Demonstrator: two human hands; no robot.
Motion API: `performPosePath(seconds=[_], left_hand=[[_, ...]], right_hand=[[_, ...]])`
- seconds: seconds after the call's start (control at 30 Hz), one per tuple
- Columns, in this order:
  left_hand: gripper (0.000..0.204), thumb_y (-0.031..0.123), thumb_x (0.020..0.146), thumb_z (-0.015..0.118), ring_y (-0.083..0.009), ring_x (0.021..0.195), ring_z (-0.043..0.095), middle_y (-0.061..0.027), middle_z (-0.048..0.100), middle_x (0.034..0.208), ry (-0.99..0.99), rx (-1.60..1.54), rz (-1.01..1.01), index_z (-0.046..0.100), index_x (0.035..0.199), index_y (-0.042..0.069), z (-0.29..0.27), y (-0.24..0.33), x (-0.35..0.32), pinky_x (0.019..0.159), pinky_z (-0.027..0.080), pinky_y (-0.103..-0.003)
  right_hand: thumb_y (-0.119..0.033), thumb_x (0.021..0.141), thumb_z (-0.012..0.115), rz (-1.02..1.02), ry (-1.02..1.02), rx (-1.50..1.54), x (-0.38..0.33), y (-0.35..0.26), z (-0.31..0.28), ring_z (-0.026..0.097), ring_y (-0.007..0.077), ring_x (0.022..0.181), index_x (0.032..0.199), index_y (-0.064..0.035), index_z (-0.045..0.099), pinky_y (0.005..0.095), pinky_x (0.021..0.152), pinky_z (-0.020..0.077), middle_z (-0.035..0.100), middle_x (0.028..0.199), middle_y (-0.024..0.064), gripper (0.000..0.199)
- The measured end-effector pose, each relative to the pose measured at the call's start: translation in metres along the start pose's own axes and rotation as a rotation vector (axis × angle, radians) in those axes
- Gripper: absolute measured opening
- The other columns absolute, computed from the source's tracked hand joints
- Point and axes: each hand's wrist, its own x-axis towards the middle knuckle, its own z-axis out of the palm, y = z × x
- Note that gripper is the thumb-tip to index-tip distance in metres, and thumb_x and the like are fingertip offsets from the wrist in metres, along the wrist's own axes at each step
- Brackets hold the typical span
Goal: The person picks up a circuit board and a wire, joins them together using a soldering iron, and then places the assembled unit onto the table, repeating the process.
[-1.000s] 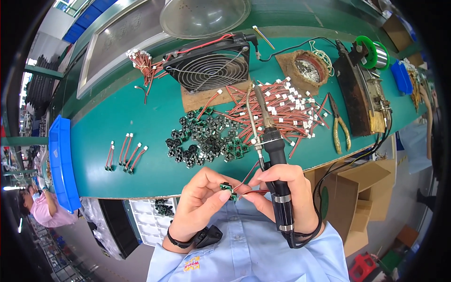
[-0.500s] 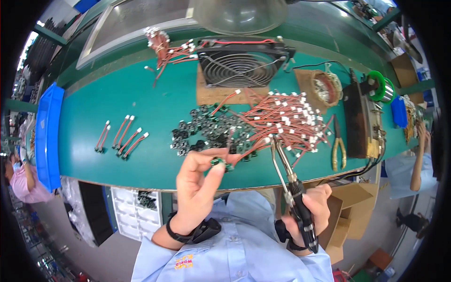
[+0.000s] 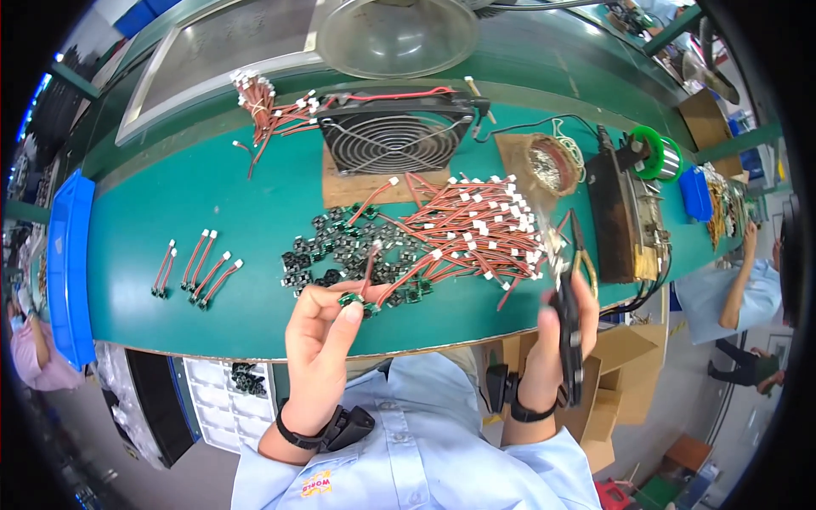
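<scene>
Green bench; circuit board pinched at tip of left grip; right grip wraps soldering iron.

Left hand: pinches a small circuit board with red wires.
Right hand: grips a black-handled soldering iron, tip blurred.
Green table: heaped black parts beside white-tipped wires; black fan behind.

Your table is brightly, evenly lit, with glare on the far metal dome. Blur smears your right hand and the soldering iron; straight edges bow near the blackened corners.
</scene>
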Motion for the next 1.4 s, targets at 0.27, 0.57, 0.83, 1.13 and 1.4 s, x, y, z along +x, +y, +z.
performPosePath(seconds=[0.27, 0.57, 0.83, 1.13, 1.4], left_hand=[[0.006, 0.006, 0.092, 0.050, -0.0206, 0.101, 0.059, -0.0186, 0.062, 0.105, -0.047, -0.028, 0.008, 0.045, 0.093, 0.002, 0.002, -0.002, 0.006, 0.085, 0.046, -0.030], [0.007, 0.001, 0.090, 0.051, -0.0229, 0.103, 0.059, -0.0177, 0.059, 0.108, -0.064, -0.010, 0.007, 0.045, 0.093, 0.001, 0.001, -0.003, 0.002, 0.089, 0.044, -0.032], [0.008, 0.000, 0.089, 0.052, -0.0230, 0.104, 0.059, -0.0175, 0.059, 0.109, -0.079, 0.018, 0.007, 0.045, 0.094, 0.001, 0.001, -0.004, 0.001, 0.089, 0.043, -0.031], [0.008, -0.001, 0.089, 0.051, -0.0224, 0.104, 0.059, -0.0175, 0.059, 0.108, -0.078, 0.026, 0.014, 0.046, 0.094, 0.001, 0.001, -0.005, 0.001, 0.089, 0.043, -0.031], [0.008, -0.001, 0.089, 0.051, -0.0226, 0.104, 0.059, -0.0177, 0.059, 0.108, -0.082, 0.045, 0.020, 0.045, 0.095, 0.000, 0.001, -0.003, 0.001, 0.089, 0.043, -0.032]], right_hand=[[-0.025, 0.059, 0.080, -0.609, -0.634, -0.223, -0.020, -0.008, -0.022, 0.057, 0.0135, 0.066, 0.097, -0.0102, 0.063, 0.0359, 0.079, 0.0332, 0.060, 0.071, -0.0013, 0.045], [-0.023, 0.057, 0.082, -0.624, -0.711, -0.242, -0.021, -0.014, -0.016, 0.057, 0.0125, 0.065, 0.096, -0.0118, 0.065, 0.0346, 0.079, 0.0317, 0.062, 0.073, -0.0033, 0.044], [-0.024, 0.057, 0.081, -0.603, -0.729, -0.268, -0.023, -0.014, -0.017, 0.058, 0.0129, 0.065, 0.097, -0.0117, 0.065, 0.0350, 0.079, 0.0320, 0.062, 0.073, -0.0033, 0.045], [-0.024, 0.057, 0.080, -0.614, -0.727, -0.283, -0.022, -0.013, -0.018, 0.058, 0.0131, 0.066, 0.097, -0.0121, 0.065, 0.0356, 0.078, 0.0332, 0.062, 0.074, -0.0032, 0.044], [-0.024, 0.058, 0.080, -0.597, -0.726, -0.269, -0.023, -0.013, -0.018, 0.058, 0.0132, 0.066, 0.097, -0.0125, 0.065, 0.0357, 0.079, 0.0334, 0.062, 0.074, -0.0035, 0.044]])
